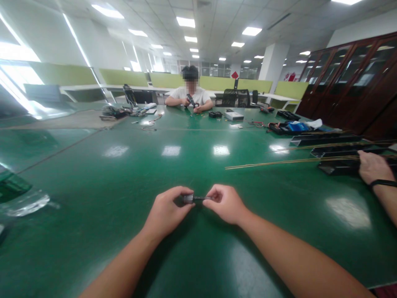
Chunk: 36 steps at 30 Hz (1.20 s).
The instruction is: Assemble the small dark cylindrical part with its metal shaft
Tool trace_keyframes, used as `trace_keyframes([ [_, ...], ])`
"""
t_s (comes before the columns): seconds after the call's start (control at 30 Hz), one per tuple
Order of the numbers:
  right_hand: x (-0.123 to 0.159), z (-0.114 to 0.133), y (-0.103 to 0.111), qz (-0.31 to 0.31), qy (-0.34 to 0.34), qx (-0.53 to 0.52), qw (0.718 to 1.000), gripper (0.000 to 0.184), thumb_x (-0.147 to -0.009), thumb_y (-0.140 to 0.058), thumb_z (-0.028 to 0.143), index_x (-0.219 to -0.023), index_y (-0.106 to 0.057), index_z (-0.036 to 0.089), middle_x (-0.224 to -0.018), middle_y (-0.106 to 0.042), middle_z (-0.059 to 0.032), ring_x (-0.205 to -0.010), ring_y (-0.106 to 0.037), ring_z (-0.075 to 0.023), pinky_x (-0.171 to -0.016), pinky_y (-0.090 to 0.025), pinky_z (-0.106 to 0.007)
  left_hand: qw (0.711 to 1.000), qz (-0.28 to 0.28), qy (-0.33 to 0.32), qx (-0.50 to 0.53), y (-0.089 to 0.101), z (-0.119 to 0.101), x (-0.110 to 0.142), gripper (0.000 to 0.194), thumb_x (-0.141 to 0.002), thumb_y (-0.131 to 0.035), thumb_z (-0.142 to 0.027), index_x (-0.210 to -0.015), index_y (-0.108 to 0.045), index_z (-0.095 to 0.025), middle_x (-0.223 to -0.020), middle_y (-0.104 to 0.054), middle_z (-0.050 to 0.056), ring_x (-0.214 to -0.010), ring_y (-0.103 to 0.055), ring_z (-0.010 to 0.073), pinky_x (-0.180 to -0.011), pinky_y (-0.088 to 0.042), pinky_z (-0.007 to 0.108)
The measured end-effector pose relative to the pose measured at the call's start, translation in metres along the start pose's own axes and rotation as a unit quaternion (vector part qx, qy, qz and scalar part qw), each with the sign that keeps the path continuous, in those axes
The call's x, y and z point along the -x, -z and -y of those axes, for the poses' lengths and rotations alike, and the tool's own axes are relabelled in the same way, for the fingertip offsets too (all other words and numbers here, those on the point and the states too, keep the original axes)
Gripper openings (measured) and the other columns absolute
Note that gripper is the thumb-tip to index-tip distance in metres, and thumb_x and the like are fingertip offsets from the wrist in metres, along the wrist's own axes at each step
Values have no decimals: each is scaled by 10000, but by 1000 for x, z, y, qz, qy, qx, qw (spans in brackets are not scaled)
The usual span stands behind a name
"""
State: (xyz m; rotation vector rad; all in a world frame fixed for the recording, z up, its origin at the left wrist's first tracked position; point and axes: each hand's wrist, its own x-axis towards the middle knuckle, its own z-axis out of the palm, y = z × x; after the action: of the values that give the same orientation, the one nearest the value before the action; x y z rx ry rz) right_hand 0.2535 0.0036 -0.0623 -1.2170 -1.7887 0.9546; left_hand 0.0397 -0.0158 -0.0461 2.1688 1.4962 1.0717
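Note:
My left hand (167,209) and my right hand (226,203) meet just above the green table (124,174), near its front edge. Between them is a small dark part (194,198) with a thin rod end. The left fingers pinch its thicker dark end. The right fingers pinch the thin end. Both hands are closed around it, and its details are too small to make out.
Long thin brass-coloured rods (294,162) lie across the table at right, beside black trays (338,163). A co-worker's hand (374,165) with a black wristband rests there. Another person (190,97) sits at the far side holding a tool. A clear plastic bottle (18,196) lies at left.

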Motion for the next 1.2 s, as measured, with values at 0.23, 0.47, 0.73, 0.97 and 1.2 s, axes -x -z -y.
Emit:
trace_keyframes([
  [0.23, -1, -2, 0, -8, 7, 6, 1000, 125, -738, -700, 280, -766, -674, 162, -683, -665, -8, -599, -568, -131, -571, -432, -235, 1000, -4, 3, -6, 1, -1, -1, 194, -751, -719, -236, -945, -714, -243, -920, -731, 0, -840, -689, 179, -817, -549, 289],
  [0.47, -2, -3, -1, -16, 10, 8, 1000, 119, -733, -699, 274, -761, -670, 161, -664, -651, -3, -580, -554, -126, -556, -421, -231, 1000, -9, -3, -5, 2, 0, -1, 196, -752, -711, -257, -945, -718, -222, -924, -736, 26, -842, -690, 193, -832, -562, 314],
  [0.73, -1, -4, 0, -27, 18, 10, 999, 127, -740, -691, 286, -751, -659, 164, -668, -651, -9, -580, -544, -131, -552, -417, -237, 1000, -6, 7, -3, 2, -1, -2, 198, -746, -727, -254, -944, -716, -237, -911, -733, 8, -832, -688, 186, -818, -551, 305],
  [0.97, 2, 5, 2, -57, 23, -25, 998, 172, -747, -698, 317, -708, -630, 165, -615, -595, 11, -559, -505, -119, -532, -390, -229, 994, -78, 65, -50, 10, 0, -6, 271, -720, -775, -363, -949, -699, -241, -944, -710, 20, -890, -666, 222, -852, -529, 341],
  [1.2, 3, 3, -2, -9, 18, -11, 1000, 186, -764, -705, 338, -773, -683, 154, -643, -628, -1, -567, -528, -118, -549, -406, -231, 950, -128, 221, 179, 11, 12, -16, 567, -781, -685, -554, -1201, -634, -177, -1071, -712, 83, -965, -671, 219, -952, -506, 358],
])
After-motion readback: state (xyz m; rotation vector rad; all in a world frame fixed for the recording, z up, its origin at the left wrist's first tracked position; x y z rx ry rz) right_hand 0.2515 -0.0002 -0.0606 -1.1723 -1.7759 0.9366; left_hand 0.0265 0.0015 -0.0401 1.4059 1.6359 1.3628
